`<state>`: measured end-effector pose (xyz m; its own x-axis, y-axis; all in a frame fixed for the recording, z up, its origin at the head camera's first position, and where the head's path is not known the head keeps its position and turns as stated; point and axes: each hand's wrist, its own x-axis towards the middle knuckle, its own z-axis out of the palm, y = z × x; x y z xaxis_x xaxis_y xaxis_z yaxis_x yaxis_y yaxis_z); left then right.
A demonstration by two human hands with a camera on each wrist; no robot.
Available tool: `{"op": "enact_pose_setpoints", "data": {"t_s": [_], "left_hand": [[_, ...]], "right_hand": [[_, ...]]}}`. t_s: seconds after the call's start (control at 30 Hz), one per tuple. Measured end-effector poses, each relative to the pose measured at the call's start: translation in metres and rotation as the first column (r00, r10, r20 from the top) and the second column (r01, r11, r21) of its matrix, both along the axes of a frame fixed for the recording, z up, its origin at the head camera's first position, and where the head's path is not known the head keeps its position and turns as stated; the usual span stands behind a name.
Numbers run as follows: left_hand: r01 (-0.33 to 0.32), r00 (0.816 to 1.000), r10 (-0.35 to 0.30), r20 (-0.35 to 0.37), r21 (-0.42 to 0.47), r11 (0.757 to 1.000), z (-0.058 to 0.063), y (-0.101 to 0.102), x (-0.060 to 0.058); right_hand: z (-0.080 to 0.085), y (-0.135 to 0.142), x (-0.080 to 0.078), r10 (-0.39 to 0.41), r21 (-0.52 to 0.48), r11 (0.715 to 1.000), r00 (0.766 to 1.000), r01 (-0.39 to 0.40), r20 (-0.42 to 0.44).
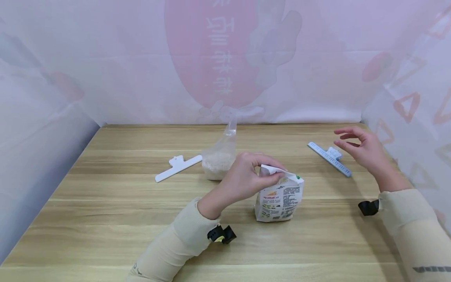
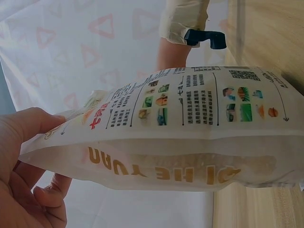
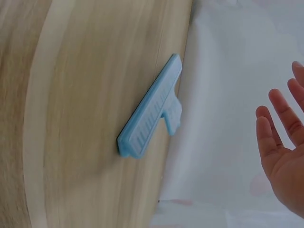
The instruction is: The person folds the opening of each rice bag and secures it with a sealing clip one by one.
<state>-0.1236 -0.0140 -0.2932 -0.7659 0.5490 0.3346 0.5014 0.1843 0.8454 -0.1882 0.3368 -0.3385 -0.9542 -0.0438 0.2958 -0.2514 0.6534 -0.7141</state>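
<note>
A white printed paper food bag (image 1: 280,199) stands upright near the middle of the table. My left hand (image 1: 248,174) pinches its top edge between thumb and fingers. In the left wrist view the bag (image 2: 190,109) shows text, small pictures and a QR code, with the left hand (image 2: 28,156) at its end. My right hand (image 1: 366,150) hovers at the right with fingers loosely bent and nothing in them. Just left of it a light blue sealing clip (image 1: 330,157) lies on the table; in the right wrist view this clip (image 3: 152,111) is apart from the hand (image 3: 285,147).
A clear plastic bag of white grains (image 1: 218,162) stands behind my left hand, its top twisted upward. A white sealing clip (image 1: 178,167) lies to its left. White printed sheeting (image 1: 134,90) walls the wooden table (image 1: 105,219) at the back and sides.
</note>
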Motion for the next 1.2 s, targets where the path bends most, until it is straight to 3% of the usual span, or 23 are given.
{"op": "enact_pose_setpoints", "data": {"t_s": [0.13, 0.53, 0.9, 1.2], "left_hand": [[0.0, 1.0, 0.0, -0.009, 0.004, 1.0, 0.0, 0.001, 0.0], [0.028, 0.999, -0.028, -0.026, -0.002, 1.0, 0.001, 0.007, 0.0], [0.025, 0.999, -0.025, -0.025, -0.012, 1.0, 0.003, 0.008, 0.002], [0.036, 0.999, -0.036, -0.033, -0.007, 0.999, 0.004, 0.009, 0.004]], "right_hand": [[-0.003, 0.009, -0.007, -0.014, 0.07, 0.998, 0.999, 0.011, 0.032], [-0.012, 0.03, -0.017, 0.061, 0.181, 0.98, 0.991, -0.082, 0.117], [-0.012, 0.044, -0.019, 0.115, 0.316, 0.932, 0.971, -0.178, 0.209], [-0.019, 0.052, -0.022, 0.109, 0.347, 0.917, 0.962, -0.194, 0.252]]}}
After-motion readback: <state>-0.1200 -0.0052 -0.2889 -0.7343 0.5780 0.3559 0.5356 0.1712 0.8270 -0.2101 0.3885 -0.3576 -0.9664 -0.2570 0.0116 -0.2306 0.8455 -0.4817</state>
